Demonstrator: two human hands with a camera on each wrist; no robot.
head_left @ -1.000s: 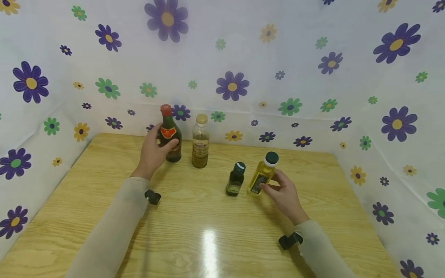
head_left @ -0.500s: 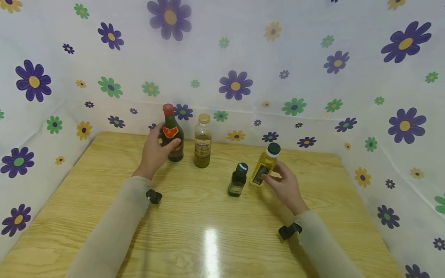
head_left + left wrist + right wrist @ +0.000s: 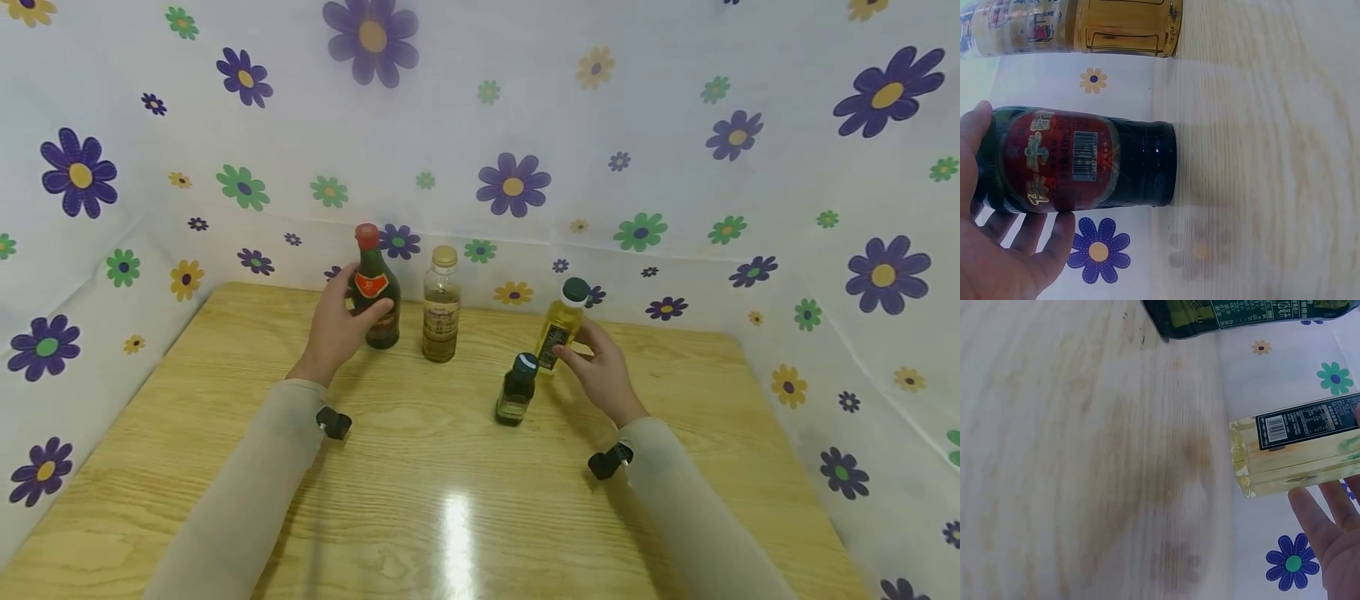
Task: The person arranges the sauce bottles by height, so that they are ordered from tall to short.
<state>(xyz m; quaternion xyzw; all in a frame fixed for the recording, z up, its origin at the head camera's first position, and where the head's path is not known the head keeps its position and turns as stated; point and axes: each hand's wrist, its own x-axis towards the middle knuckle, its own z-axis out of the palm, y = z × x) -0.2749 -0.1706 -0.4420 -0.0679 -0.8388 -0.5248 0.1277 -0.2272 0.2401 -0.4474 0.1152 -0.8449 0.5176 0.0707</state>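
Observation:
In the head view my left hand (image 3: 339, 323) grips a dark green vinegar bottle (image 3: 372, 287) with a red cap, standing upright at the back left. The left wrist view shows that bottle's red label (image 3: 1063, 161) with a barcode, thumb on one side and fingers on the other. My right hand (image 3: 603, 371) holds a yellow oil bottle (image 3: 561, 325) with a dark green cap, tilted to the right. In the right wrist view the oil bottle (image 3: 1297, 447) seems slightly off the table; part of the hand is out of frame.
A clear bottle of amber liquid (image 3: 441, 317) with a gold cap stands right of the vinegar bottle. A small dark green bottle (image 3: 517, 390) stands in front of the oil bottle. Flower-print cloth (image 3: 450, 125) rises behind the wooden table (image 3: 375, 500).
My right hand has carried the oil bottle toward the back of the table and a little left, behind the small dark bottle. My left hand keeps its grip on the vinegar bottle.

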